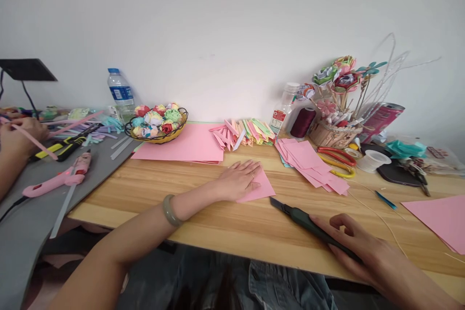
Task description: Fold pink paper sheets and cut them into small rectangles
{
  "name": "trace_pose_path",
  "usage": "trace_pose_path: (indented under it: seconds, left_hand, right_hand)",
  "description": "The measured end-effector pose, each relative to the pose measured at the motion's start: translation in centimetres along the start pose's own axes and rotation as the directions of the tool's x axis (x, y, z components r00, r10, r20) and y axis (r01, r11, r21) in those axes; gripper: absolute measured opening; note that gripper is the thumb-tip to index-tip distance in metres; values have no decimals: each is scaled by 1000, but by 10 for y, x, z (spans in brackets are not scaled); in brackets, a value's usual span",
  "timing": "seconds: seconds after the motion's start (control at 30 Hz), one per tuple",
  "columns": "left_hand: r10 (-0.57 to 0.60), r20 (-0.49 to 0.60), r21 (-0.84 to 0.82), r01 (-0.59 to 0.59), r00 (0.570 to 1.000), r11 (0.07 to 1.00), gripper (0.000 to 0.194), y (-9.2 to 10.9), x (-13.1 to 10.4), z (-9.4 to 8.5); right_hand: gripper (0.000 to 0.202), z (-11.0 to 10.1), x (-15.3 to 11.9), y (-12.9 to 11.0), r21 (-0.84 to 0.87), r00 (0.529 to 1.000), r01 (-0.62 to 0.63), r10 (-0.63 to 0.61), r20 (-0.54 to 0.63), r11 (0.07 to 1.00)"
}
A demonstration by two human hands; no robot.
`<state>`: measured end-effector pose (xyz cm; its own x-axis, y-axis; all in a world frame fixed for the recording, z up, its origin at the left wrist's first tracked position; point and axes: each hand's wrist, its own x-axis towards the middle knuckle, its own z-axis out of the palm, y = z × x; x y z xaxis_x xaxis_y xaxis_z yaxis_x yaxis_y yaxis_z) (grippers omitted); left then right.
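My left hand [240,180] lies flat with fingers stretched out, pressing on a small pink paper sheet [264,188] on the wooden table. The palm and fingers hide much of that sheet. In my right hand [358,247] is a dark green utility knife [308,223], its blade out and its tip close to the sheet's lower right corner. Whether the tip touches the paper I cannot tell. Right of the sheet lies a loose stack of cut pink paper pieces [308,164]. Behind my left hand is a larger pink paper stack [196,143].
At the back stand a basket of paper flowers [156,126], folded paper strips [243,133], a plastic bottle [282,111], a thread spool [302,122] and a flower pot [334,133]. Pliers [337,157] lie right. On the left are a glue gun [61,179] and another person's hand [23,135].
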<state>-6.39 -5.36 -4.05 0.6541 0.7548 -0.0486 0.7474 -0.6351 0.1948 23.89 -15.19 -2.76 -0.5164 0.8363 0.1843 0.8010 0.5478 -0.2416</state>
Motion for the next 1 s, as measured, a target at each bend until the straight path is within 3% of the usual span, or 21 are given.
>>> trace_pose_path:
  seconds: [0.1,0.27,0.47,0.7,1.0]
  left_hand:
    - [-3,14,11,3,1000,1000,61,0,0,-1]
    - [-6,13,20,5,1000,1000,62,0,0,0]
    - [-11,4,15,11,1000,1000,62,0,0,1]
    - [-15,-5,13,15,1000,1000,62,1,0,2]
    - [-19,14,14,19,1000,1000,62,3,-1,-1]
  right_hand:
    - [43,4,-2,2,43,996,49,-52,69,998]
    - [42,5,-4,-1,4,997,-68,68,42,998]
    - [44,-5,1,-12,1,987,-57,56,148,998]
    - [44,-2,7,-26,-1,994,-43,43,96,999]
    - [41,4,2,-17,-206,999,31,-40,-36,978]
